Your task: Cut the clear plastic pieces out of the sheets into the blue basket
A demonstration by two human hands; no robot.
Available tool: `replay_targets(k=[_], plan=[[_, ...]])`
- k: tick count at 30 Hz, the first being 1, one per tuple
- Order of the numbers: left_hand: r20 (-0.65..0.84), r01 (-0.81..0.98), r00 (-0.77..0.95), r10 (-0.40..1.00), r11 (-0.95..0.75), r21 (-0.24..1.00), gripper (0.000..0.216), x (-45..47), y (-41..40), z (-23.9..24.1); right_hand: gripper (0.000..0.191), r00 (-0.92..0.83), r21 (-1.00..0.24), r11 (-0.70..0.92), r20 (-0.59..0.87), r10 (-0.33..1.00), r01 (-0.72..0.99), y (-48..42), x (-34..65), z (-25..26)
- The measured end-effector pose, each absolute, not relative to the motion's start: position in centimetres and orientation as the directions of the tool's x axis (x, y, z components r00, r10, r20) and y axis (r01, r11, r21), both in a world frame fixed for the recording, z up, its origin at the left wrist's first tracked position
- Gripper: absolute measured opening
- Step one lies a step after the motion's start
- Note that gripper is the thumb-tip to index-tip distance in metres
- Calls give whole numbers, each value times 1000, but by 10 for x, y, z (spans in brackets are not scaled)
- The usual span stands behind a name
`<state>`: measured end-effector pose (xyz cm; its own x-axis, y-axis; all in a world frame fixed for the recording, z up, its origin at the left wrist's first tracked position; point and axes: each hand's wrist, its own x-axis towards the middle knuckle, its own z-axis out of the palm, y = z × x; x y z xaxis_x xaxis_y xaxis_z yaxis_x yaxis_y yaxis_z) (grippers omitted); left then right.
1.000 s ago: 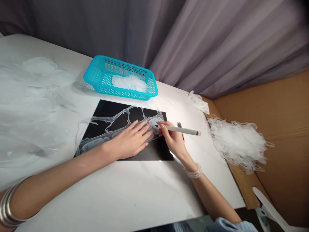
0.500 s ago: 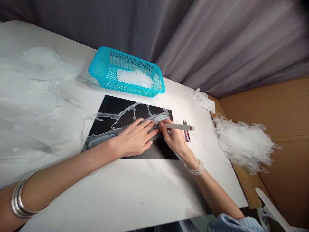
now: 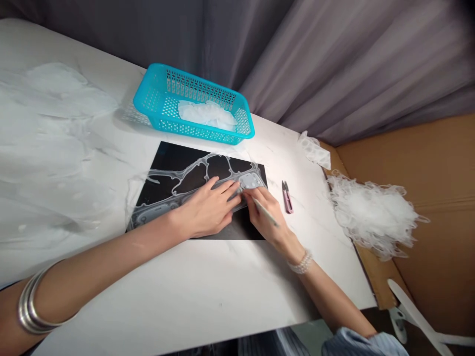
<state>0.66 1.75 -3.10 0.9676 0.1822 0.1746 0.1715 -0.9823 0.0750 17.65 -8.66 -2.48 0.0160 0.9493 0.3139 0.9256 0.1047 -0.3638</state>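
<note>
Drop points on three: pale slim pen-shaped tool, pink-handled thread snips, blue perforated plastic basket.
Pale slim pen-shaped tool (image 3: 266,212): head view, middle of the shaft.
Pink-handled thread snips (image 3: 289,206): head view, on the handle.
Blue perforated plastic basket (image 3: 196,130): head view, front wall.

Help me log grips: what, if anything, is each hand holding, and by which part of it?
The right hand holds a slim pen-like tool near its lower end. The left hand rests on the translucent sheet, with no grip visible.
</note>
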Motion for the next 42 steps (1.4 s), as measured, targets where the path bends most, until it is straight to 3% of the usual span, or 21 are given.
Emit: replay_targets(k=[6, 11, 13, 14, 16, 17, 21, 25, 27, 30, 33, 35, 37, 42], plan=[[176, 166, 969, 176, -984, 69, 48, 6, 19, -35, 35, -92, -121, 136, 315, 945, 983, -82, 180, -35], [195, 153, 967, 163, -986, 68, 51, 4, 21, -46, 37, -76, -90, 97, 205, 976, 991, -79, 169, -35], [210, 163, 962, 177, -983, 83, 52, 4, 22, -51, 36, -31, -226, 72, 180, 983, 972, -72, 172, -36], [217, 170, 958, 187, -981, 96, 53, 4, 23, -53, 34, 46, -367, 32, 202, 978, 930, -70, 179, -35], [229, 184, 950, 211, -974, 132, 54, 3, 23, -53, 25, 315, -687, -58, 255, 914, 725, -73, 206, -26], [230, 187, 948, 219, -971, 152, 54, 3, 22, -53, 19, 503, -837, -84, 242, 830, 541, -79, 225, -18], [224, 187, 947, 231, -961, 203, 52, 2, 20, -49, 20, 697, -939, -64, 205, 687, 339, -122, 316, 19], [208, 179, 949, 235, -950, 255, 51, 3, 22, -47, 15, 729, -974, -9, 163, 665, 226, -151, 348, 32], [211, 176, 941, 263, -916, 360, 49, 3, 21, -43, 12, 719, -985, -13, 117, 686, 173, -150, 326, 30], [192, 203, 882, 431, -714, 670, 44, 5, 17, -28, 20, 633, -999, -41, -35, 773, -4, -130, 268, 30], [-4, 135, 828, 561, -192, 972, 43, 6, 13, -8, 20, 492, -976, -78, -171, 854, -205, -103, 216, 41], [-101, 18, 832, 546, 155, 988, 41, 6, 13, 3, 19, 449, -971, -84, -180, 875, -225, -91, 196, 51], [-135, -75, 813, 566, 332, 940, 32, 6, 14, 9, 21, 423, -975, -102, -178, 888, -195, -85, 189, 57], [-183, -101, 744, 643, 378, 920, 21, 1, 18, 13, 24, 375, -960, -140, -226, 899, -241, -85, 194, 58]])
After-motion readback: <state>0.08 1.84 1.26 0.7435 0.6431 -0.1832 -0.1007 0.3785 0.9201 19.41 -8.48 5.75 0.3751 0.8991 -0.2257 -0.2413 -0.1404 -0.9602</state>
